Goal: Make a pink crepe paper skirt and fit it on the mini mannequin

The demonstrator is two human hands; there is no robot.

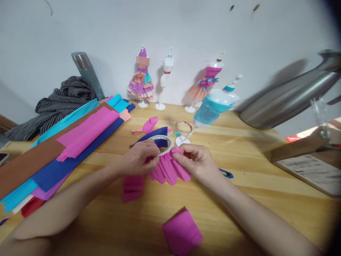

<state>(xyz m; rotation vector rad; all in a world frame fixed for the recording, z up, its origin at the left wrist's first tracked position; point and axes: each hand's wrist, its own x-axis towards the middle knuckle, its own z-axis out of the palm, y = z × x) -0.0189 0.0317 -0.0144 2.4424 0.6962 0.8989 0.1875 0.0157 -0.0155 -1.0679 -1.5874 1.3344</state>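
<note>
My left hand (140, 156) is closed around a narrow roll of tape (171, 143), gripping its near left side. A strip of gathered pink crepe paper (170, 170) hangs below the roll, its ruffles spreading downward. Thumb and fingers of my right hand (198, 161) pinch the strip's upper right edge. Whether my left fingers also hold the paper is hard to see. Just beyond them stands a small white dress form wrapped in turquoise paper (211, 110). Dark blue paper (162, 133) lies behind the roll. Pink pieces (133, 187) and a folded pink square (183, 231) lie nearer me.
Coloured crepe paper sheets (87, 133) are stacked at left, before a striped cloth (65, 94). Along the wall stand other small dress forms (142, 78). A steel jug (287, 92) and cardboard box (306, 167) occupy the right. A blue loop (226, 173) shows beside my right wrist.
</note>
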